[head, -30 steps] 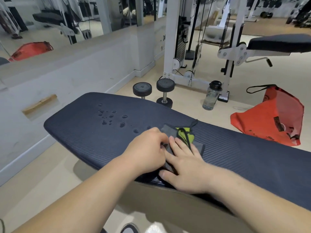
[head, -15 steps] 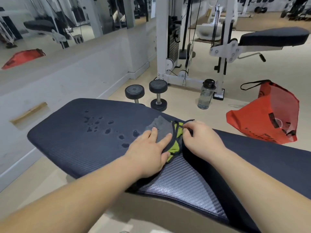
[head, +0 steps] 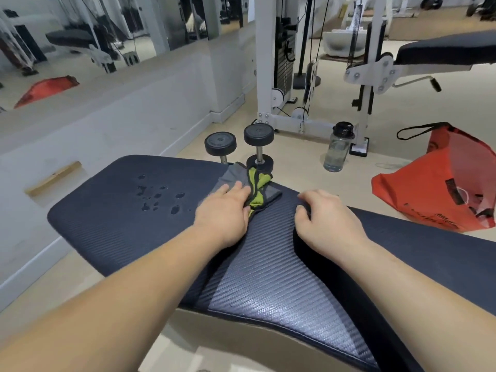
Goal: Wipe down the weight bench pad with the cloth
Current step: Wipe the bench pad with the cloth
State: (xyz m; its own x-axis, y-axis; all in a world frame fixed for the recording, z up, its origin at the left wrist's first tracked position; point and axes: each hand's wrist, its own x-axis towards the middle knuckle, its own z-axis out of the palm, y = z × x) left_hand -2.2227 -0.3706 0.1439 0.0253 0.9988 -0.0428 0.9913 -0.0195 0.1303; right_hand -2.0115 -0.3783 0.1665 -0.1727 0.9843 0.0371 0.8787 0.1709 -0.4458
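Observation:
A dark blue ribbed bench pad [head: 112, 226] stretches across the view in front of me. Several water drops [head: 158, 197] lie on its left part. A grey and lime-green cloth [head: 255, 186] lies crumpled at the pad's far edge. My left hand [head: 224, 213] presses flat on the cloth's near side, fingers spread over it. My right hand [head: 326, 220] rests on the pad to the right of the cloth, fingers curled down against the surface, holding nothing. A wiped streak shows lighter between my forearms.
Two black dumbbells [head: 259, 146] stand on the floor just beyond the pad. A clear water bottle [head: 336, 147] and an orange bag [head: 440, 189] sit to the right. A white cable machine [head: 271, 63] and another bench [head: 442, 53] stand behind. A mirrored wall runs on the left.
My left hand has pushed the cloth away from me to the pad's far edge. My right hand has let go of the cloth and settled on the pad to its right.

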